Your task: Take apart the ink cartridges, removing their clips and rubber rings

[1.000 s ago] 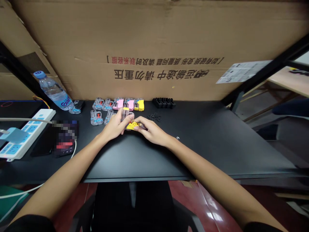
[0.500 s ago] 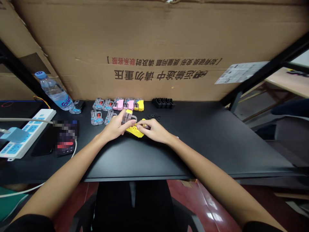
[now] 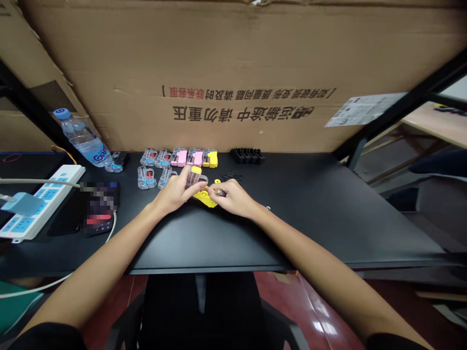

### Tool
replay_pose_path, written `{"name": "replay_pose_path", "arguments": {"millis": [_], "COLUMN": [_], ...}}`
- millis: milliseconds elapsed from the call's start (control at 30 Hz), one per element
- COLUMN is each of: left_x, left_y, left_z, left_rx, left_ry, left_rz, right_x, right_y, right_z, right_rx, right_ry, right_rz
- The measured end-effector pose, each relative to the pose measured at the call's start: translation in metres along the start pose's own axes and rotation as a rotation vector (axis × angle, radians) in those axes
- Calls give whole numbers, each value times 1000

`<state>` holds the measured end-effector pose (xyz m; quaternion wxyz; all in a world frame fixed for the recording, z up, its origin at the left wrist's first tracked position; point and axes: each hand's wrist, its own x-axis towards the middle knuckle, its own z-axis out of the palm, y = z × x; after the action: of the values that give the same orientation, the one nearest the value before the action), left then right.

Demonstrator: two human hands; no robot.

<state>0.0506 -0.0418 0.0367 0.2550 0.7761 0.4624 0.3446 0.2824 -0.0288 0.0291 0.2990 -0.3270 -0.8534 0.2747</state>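
My left hand (image 3: 174, 192) is closed around a yellow-and-clear plastic toy part (image 3: 206, 198), which is tilted above the black table. Its clear section with a yellow cap shows beyond my left fingers. My right hand (image 3: 236, 198) is at the toy part's right side, fingers wrapped round a short dark-brown handle (image 3: 221, 193); the tool's tip is hidden. A small yellow disc (image 3: 217, 181) shows just beyond my right fingertips. Several small black rings (image 3: 233, 176) lie behind my right hand.
Rows of similar toys, clear, pink (image 3: 194, 157) and yellow (image 3: 210, 158), stand along the cardboard wall (image 3: 255, 58). Black parts (image 3: 247, 155) are right of them. At left are a water bottle (image 3: 85, 138), a power strip (image 3: 44, 201) and a cable. The table's front edge (image 3: 211, 270) runs below my forearms.
Both hands stay at the yellow toy part with only slight shifts. The dark handle in my right hand has turned a little, and the yellow disc shows more clearly.
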Motion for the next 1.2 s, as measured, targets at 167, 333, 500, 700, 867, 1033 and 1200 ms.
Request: {"name": "replay_pose_path", "arguments": {"millis": [167,333,500,700,867,1033,1200], "left_x": [0,1,1,5,6,6,8], "left_y": [-1,-2,-1,-1,-7,-9,-11], "left_z": [-2,-2,0,-1,2,3,2], "left_rx": [0,-34,-80,-193,-267,-258,-291], "left_ry": [48,105,71,-15,-12,3,7], "left_rz": [32,14,-26,-32,-32,-1,-16], "right_x": [0,0,0,1,1,1,2], "right_y": [3,-4,-4,1,4,6,9], "right_z": [-1,-3,2,0,-4,-4,-4], "right_rx": [11,27,34,81,120,131,139], "right_ry": [49,222,146,183,179,129,136], "right_rz": [-18,-90,-107,23,97,64,50]}}
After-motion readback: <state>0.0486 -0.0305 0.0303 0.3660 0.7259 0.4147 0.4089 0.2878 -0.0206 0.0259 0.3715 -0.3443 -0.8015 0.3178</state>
